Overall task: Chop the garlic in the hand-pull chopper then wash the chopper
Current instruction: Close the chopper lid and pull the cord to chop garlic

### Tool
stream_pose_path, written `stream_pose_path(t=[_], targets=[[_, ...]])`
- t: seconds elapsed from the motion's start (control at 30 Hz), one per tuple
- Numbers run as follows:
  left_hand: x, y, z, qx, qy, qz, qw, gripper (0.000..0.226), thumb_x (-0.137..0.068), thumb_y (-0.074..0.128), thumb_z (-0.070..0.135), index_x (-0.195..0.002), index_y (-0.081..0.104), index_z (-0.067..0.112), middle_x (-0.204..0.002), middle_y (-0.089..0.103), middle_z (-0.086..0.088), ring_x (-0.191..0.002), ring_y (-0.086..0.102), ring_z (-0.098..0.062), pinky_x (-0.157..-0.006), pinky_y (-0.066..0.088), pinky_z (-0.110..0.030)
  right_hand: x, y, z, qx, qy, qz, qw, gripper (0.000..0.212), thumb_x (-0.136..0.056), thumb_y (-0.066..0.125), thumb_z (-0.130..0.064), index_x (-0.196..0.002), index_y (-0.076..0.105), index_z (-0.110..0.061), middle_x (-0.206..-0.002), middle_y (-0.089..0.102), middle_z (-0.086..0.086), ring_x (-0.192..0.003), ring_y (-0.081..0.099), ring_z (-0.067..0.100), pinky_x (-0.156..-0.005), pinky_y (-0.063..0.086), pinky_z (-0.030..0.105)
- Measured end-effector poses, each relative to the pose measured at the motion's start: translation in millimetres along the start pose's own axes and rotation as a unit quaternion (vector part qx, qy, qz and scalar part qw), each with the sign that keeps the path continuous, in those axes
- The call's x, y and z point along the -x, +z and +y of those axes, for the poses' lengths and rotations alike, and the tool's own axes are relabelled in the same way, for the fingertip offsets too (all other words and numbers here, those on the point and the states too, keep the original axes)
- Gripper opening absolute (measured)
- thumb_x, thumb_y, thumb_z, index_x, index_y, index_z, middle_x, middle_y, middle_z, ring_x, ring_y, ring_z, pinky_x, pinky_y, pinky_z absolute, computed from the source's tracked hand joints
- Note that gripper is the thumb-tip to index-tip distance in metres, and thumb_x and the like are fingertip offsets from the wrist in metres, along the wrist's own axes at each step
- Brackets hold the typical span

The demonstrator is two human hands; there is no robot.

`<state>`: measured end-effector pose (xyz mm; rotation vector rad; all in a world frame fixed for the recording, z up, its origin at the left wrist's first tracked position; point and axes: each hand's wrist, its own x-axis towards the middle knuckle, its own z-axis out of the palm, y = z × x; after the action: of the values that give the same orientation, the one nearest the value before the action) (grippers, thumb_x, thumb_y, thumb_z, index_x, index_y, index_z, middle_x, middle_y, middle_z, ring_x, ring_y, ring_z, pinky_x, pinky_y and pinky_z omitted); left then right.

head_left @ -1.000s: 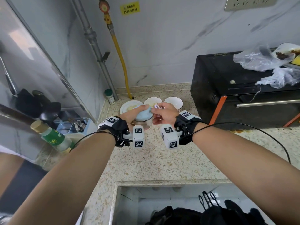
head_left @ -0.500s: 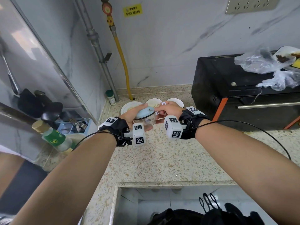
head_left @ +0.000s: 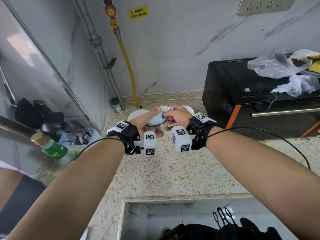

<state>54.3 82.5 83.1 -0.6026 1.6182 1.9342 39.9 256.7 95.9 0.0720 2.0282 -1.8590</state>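
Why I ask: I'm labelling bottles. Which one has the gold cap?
The green-labelled bottle at the far left; the small bottle by the grey pipe has a green cap.

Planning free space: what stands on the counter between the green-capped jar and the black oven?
In the head view, white dishes stand there, partly hidden behind the left hand and right hand holding the chopper.

Single head-worn wide-angle view; faces forward, tilted down; countertop (head_left: 173, 170) close below, marble wall (head_left: 173, 58) ahead.
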Motion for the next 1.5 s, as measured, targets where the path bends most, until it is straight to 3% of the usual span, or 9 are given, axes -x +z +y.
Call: stream_pose_path(t=[0.17, 0.3, 0.43, 0.53, 0.63, 0.83, 1.1, 1.33, 1.5], targets=[[0, 1, 3, -0.029, 0.057, -0.01, 0.998, 0.049, -0.063, 0.089, 0.054, -0.079, 0.081, 0.008, -0.074, 0.074, -0.011, -0.06, 0.068, -0.024, -0.076, 0.06, -0.04, -2, -7, 0, -0.057, 0.041, -0.037, 0.997, 0.028, -0.088, 0.068, -0.006, -0.086, 0.041, -0.013, -0.062, 0.044, 0.007, -0.059, 0.048, 0.024, -0.073, 0.047, 0.044], [-8, -13, -1, 0.004, 0.058, 0.168, 0.984, 0.109, -0.03, 0.097, 0.055, -0.119, 0.058, 0.008, -0.1, 0.075, -0.02, -0.083, 0.075, -0.038, -0.087, 0.057, -0.059, -12, -24, 14, -0.072, 0.077, 0.049, 0.993, 0.012, -0.094, 0.063, -0.008, -0.1, 0.055, -0.002, -0.07, 0.049, 0.007, -0.064, 0.047, 0.023, -0.088, 0.045, 0.047], [-19, -32, -14, 0.005, 0.061, 0.222, 0.973, 0.137, -0.021, 0.096, 0.064, -0.138, 0.048, 0.012, -0.118, 0.069, -0.019, -0.094, 0.073, -0.04, -0.084, 0.059, -0.059, -18, -59, 35, 0.149, 0.104, 0.073, 0.981, 0.039, -0.098, 0.057, -0.028, -0.125, 0.06, 0.0, -0.125, 0.062, 0.015, -0.093, 0.063, 0.026, -0.058, 0.046, 0.013], [-20, -29, -19, 0.028, 0.048, 0.211, 0.976, 0.133, -0.025, 0.094, 0.063, -0.137, 0.045, 0.013, -0.12, 0.067, -0.02, -0.095, 0.073, -0.041, -0.09, 0.056, -0.059, -16, -60, 40, 0.155, 0.1, 0.046, 0.982, 0.015, -0.101, 0.05, -0.022, -0.102, 0.062, -0.013, -0.11, 0.058, 0.009, -0.075, 0.055, 0.011, -0.042, 0.037, 0.003], [-14, -12, -18, 0.012, 0.067, 0.178, 0.982, 0.127, -0.021, 0.097, 0.062, -0.128, 0.055, 0.008, -0.115, 0.07, -0.021, -0.098, 0.072, -0.04, -0.09, 0.057, -0.056, -15, -38, 41, 0.025, 0.104, -0.002, 0.994, 0.025, -0.093, 0.063, -0.017, -0.072, 0.05, -0.017, -0.073, 0.052, 0.002, -0.06, 0.048, 0.014, -0.063, 0.048, 0.021], [-8, 17, -17, -0.04, 0.082, 0.041, 0.995, 0.033, -0.082, 0.079, 0.047, -0.084, 0.081, 0.015, -0.087, 0.075, -0.014, -0.076, 0.07, -0.03, -0.083, 0.061, -0.049, -6, -11, 30, -0.082, 0.035, -0.015, 0.996, 0.019, -0.086, 0.071, -0.009, -0.078, 0.054, -0.009, -0.06, 0.052, 0.006, -0.054, 0.048, 0.022, -0.075, 0.048, 0.044], [-8, 20, -28, -0.017, 0.086, 0.122, 0.989, 0.103, -0.035, 0.098, 0.05, -0.122, 0.06, 0.008, -0.098, 0.075, -0.021, -0.078, 0.075, -0.038, -0.075, 0.061, -0.058, -7, -28, 48, -0.064, 0.051, 0.007, 0.997, 0.025, -0.083, 0.076, -0.013, -0.07, 0.057, -0.007, -0.063, 0.055, 0.009, -0.058, 0.051, 0.026, -0.071, 0.045, 0.045], [-13, 21, -27, 0.001, 0.082, 0.099, 0.992, 0.099, -0.041, 0.098, 0.049, -0.122, 0.063, 0.004, -0.097, 0.075, -0.023, -0.079, 0.074, -0.04, -0.084, 0.058, -0.061, -13, -20, 47, -0.163, 0.074, 0.029, 0.983, 0.025, -0.08, 0.062, 0.005, -0.072, 0.043, -0.009, -0.055, 0.042, 0.012, -0.059, 0.061, 0.032, -0.086, 0.046, 0.071], [-9, 3, -20, 0.056, 0.057, 0.068, 0.994, 0.074, -0.074, 0.086, 0.044, -0.128, 0.057, 0.004, -0.117, 0.069, -0.021, -0.072, 0.072, -0.031, -0.078, 0.06, -0.045, -17, -37, 42, -0.289, 0.086, 0.048, 0.952, 0.02, -0.094, 0.036, 0.007, -0.079, 0.043, -0.003, -0.046, 0.057, 0.016, -0.067, 0.055, 0.027, -0.092, 0.055, 0.048]])
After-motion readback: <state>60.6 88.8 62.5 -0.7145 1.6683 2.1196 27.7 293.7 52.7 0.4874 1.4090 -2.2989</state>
